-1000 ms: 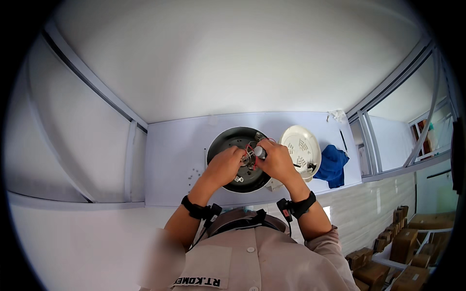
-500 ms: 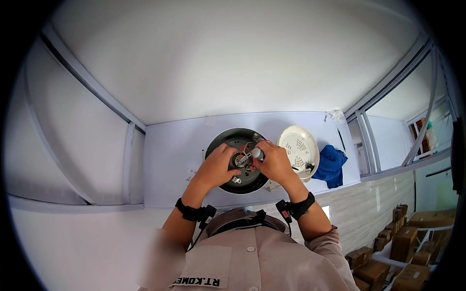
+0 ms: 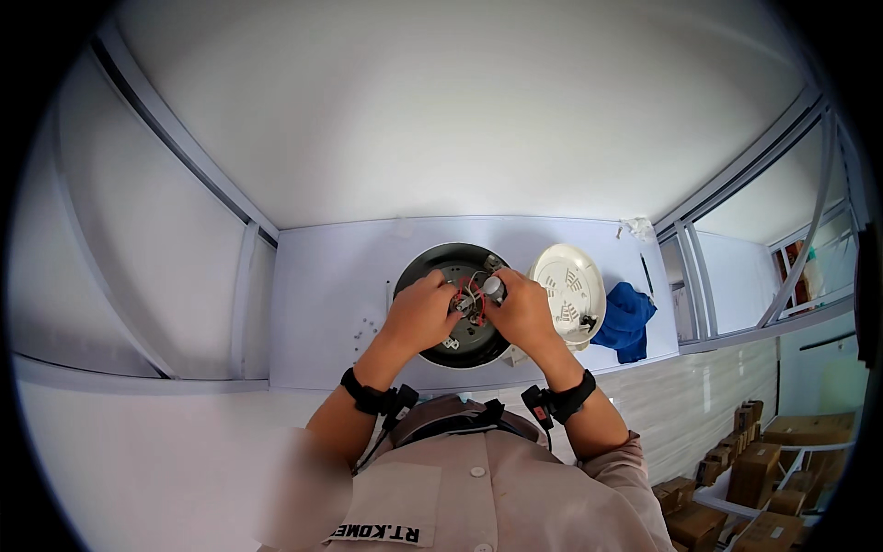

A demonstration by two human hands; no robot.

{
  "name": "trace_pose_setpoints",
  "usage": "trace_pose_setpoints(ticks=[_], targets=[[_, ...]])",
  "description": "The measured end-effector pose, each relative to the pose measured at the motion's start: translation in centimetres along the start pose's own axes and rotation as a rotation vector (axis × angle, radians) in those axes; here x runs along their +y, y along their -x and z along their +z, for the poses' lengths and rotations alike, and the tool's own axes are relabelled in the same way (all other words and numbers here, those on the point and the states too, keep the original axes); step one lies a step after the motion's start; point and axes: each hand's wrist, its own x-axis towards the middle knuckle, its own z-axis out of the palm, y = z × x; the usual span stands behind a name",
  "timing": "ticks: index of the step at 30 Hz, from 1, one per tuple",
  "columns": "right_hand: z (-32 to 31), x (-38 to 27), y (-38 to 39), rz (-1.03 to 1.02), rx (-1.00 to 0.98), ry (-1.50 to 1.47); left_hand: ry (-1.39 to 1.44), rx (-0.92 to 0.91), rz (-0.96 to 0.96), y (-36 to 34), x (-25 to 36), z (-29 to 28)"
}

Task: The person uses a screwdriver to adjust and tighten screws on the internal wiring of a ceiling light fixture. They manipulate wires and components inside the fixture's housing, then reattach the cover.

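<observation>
A round dark-grey appliance housing lies open on the table, with red and white wires and metal parts inside. My left hand reaches in from the left, fingers bent and closed at the middle of the housing beside the wires; what they pinch is hidden. On the right, my right hand has its thumb and fingers closed round a small silver-grey cylinder among the wires. A small white connector piece shows near the housing's lower wall.
Right of the housing lies a round white plastic cover with vent slots. Beside it is a crumpled blue cloth. Several small screws are scattered at the left. A dark pen-like tool rests near the right edge; cardboard boxes stand lower right.
My left hand has moved slightly right and its thumb and fingers have closed in toward the middle. My right hand stays at the cylinder, which shows a little more to the right.
</observation>
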Motion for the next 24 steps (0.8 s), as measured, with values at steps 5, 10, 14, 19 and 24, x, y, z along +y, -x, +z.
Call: trace_pose_setpoints(ticks=[5,10,14,19,24], targets=[[0.0,0.0,0.0,0.008,0.017,-0.02,-0.055,-0.059,0.07,-1.1,-0.3,-0.6],[0.1,0.0,0.3,0.044,0.039,-0.04,-0.048,-0.065,0.049,-1.3,0.3,-1.0],[0.0,-0.2,0.5,0.032,0.066,-0.05,-0.024,-0.008,0.055,-0.9,0.2,-1.0],[-0.4,-0.6,0.4,0.073,0.024,-0.036,-0.019,-0.036,0.091,-0.7,-0.5,-0.4],[-0.5,-0.7,0.4,0.082,0.015,-0.035,0.02,-0.005,0.109,-0.2,-0.6,-0.6]])
